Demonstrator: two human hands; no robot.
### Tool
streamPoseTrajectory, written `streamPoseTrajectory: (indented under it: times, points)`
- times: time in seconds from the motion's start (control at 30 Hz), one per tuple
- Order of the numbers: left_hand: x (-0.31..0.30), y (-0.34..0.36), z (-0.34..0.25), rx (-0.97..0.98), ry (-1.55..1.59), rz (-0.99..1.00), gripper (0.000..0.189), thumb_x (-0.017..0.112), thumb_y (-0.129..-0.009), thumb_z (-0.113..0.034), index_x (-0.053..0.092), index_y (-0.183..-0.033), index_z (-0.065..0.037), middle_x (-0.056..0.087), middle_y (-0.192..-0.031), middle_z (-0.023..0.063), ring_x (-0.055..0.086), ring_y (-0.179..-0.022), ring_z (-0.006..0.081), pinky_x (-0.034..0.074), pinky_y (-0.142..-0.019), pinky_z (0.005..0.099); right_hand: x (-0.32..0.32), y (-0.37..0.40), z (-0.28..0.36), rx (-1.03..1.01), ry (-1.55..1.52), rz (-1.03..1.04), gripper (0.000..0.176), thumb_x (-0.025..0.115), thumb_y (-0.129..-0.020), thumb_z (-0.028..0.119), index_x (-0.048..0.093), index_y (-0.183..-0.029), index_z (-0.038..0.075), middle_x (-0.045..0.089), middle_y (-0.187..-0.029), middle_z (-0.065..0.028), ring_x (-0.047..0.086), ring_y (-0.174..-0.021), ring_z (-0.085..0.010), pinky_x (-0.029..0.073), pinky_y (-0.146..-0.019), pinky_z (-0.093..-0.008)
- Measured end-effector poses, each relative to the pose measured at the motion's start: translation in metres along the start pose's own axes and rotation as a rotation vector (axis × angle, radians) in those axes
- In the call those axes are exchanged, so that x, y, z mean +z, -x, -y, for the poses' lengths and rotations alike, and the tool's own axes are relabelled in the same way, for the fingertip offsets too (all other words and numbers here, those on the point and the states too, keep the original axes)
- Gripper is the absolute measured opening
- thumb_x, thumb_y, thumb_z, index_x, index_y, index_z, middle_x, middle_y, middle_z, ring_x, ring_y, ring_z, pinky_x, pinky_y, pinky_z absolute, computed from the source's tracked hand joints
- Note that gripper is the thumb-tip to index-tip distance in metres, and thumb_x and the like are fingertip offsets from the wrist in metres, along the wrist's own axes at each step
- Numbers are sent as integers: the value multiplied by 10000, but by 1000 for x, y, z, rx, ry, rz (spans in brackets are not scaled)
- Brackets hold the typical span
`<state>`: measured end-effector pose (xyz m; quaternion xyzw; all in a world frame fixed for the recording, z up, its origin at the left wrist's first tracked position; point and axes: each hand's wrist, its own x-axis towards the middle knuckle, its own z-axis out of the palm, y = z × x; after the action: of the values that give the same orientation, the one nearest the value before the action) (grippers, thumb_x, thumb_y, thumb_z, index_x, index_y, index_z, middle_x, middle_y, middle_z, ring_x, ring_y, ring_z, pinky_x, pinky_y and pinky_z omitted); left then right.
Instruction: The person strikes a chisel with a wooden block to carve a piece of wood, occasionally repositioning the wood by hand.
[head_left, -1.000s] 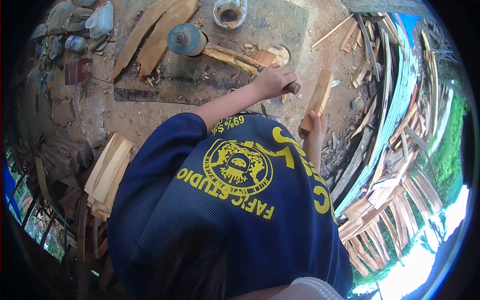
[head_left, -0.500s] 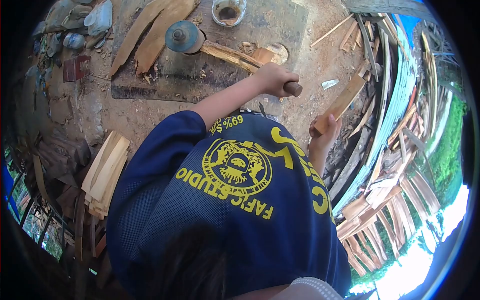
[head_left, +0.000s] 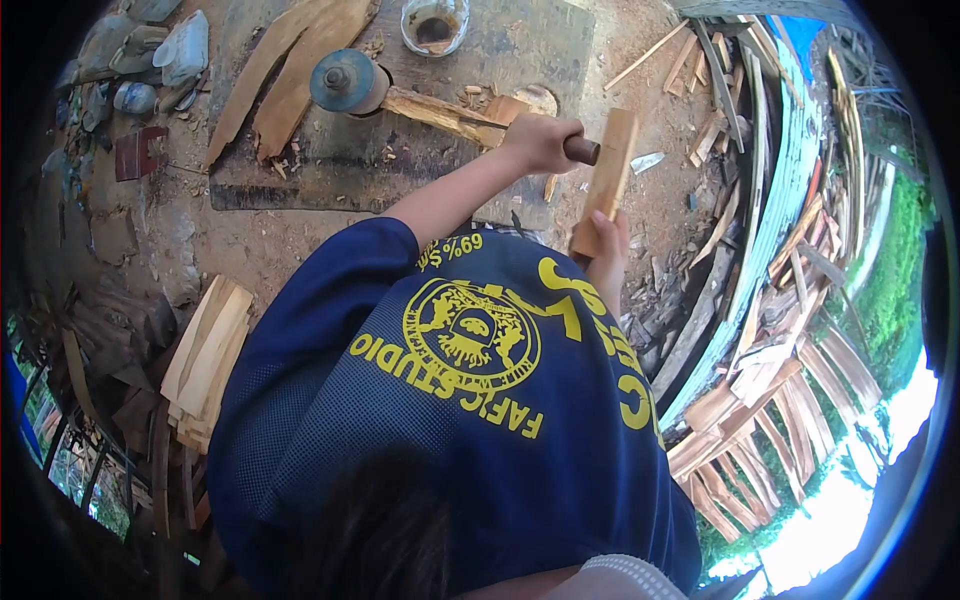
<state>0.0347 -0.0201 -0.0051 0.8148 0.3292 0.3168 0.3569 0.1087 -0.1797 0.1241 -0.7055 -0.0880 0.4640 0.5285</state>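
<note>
My left hand (head_left: 540, 145) is wrapped round the brown wooden handle (head_left: 581, 150) of a chisel, whose thin dark blade points left along a rough strip of wood (head_left: 435, 110). The handle's butt sticks out to the right of my fist. In my right hand (head_left: 608, 245) is a squared wooden block (head_left: 608, 180), gripped at its lower end and standing tilted. Its face is right at the butt of the chisel handle. The far end of the strip lies against a blue-grey round metal piece (head_left: 340, 82) on the worn board (head_left: 300, 195).
A white tub (head_left: 435, 25) stands at the board's far side. Curved wooden slabs (head_left: 300, 70) lie on its left. Stacked light boards (head_left: 205, 360) lean at lower left. Long planks and slats (head_left: 760, 150) line the right. Wood chips litter the ground.
My right hand has swung the wooden block leftward, up to the end of the chisel handle. My left hand keeps its grip on the chisel. The view has shifted slightly.
</note>
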Motion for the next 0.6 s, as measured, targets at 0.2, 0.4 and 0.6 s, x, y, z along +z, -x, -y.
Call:
streamPoseTrajectory:
  times: [0.2,0.4,0.6]
  points:
    - [1,-11,-5,-79,-28,65,318,802,-657,-389,626,-776,-152,657,-675,51,661,-628,267,509,-568,382,-11,-8,24,-270,-331,-263,359,529,-922,392,441,-1113,101,545,-770,-78,538,-604,-158,384,-479,-246]
    - [11,-27,2,-257,-37,-19,313,791,-665,-383,655,-830,-155,680,-719,65,672,-673,282,514,-593,391,-17,-24,13,-363,-461,-327,407,468,-933,411,383,-1219,134,543,-755,-91,541,-580,-173,385,-455,-255]
    - [8,-35,5,-271,-65,-166,273,764,-677,-323,649,-855,-151,686,-748,77,676,-709,297,515,-611,406,-28,-29,32,-348,-349,-243,456,531,-891,412,393,-1225,133,542,-738,-90,534,-550,-173,388,-445,-256]
